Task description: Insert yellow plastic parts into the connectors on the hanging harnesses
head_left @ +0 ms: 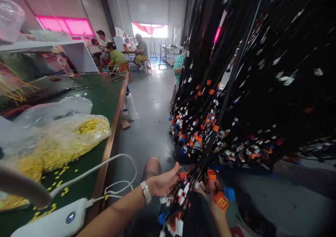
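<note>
A black wire harness [193, 174] hangs down to my lap, its end fanning into thin leads with white, red, blue and orange connectors. My left hand [165, 184], wearing a pale watch, cradles the bundle from the left with its thumb raised and its fingers partly hidden behind the leads. Close to that thumb is a red connector [182, 175]. On the other side, my right hand [213, 191] holds the bundle, most of its fingers hidden. An orange connector [211, 175] sits at its fingertips. Another orange connector [221, 200] and a blue connector [229, 194] lie against its wrist.
Many black harnesses [204, 55] hang at the right. On the green table [102, 100] at left are plastic bags of small yellow pieces [60, 146] and a white power bank [55, 219] with a cable [91, 172]. Several people sit working farther back.
</note>
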Action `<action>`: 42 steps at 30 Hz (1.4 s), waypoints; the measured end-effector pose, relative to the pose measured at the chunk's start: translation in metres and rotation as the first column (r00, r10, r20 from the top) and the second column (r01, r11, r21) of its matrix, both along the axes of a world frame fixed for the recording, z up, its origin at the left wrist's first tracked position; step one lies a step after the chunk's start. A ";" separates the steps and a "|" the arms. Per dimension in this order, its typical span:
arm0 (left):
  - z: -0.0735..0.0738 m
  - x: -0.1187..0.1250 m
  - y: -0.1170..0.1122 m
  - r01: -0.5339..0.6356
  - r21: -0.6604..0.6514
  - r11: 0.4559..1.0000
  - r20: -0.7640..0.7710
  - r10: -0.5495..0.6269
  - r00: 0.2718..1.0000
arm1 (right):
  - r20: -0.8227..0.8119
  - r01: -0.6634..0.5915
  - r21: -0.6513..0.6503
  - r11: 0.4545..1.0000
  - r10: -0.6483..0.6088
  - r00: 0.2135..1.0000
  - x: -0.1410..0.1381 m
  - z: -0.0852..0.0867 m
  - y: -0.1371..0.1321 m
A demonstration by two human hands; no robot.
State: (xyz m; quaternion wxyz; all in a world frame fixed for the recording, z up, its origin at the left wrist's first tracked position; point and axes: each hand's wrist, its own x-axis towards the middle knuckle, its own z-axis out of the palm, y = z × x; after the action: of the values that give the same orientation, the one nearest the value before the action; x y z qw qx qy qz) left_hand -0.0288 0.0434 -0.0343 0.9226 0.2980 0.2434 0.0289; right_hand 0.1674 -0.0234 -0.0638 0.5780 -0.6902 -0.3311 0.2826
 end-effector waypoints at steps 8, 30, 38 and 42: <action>-0.003 -0.001 0.003 -0.094 -0.144 0.985 -0.039 0.090 0.995 | -0.106 -0.081 0.042 0.996 0.085 0.991 -0.022 -0.006 -0.003; 0.001 -0.009 0.015 0.216 0.740 0.636 -0.454 0.237 0.859 | -0.082 -0.180 0.021 0.983 0.181 0.980 0.007 0.038 0.020; -0.003 -0.018 0.016 0.288 0.795 0.534 -0.447 0.195 0.873 | -0.096 -0.268 -0.018 0.963 0.265 0.960 0.005 0.028 0.011; -0.005 -0.017 0.015 0.266 0.796 0.544 -0.406 0.153 0.901 | -0.134 -0.284 0.105 0.953 0.297 0.946 0.004 0.019 0.012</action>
State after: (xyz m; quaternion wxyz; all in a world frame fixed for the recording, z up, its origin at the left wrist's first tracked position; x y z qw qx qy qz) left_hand -0.0459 0.0580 -0.0388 0.5901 0.7074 0.3866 0.0441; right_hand 0.1710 -0.0109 -0.0450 0.5815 -0.5861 -0.3969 0.4011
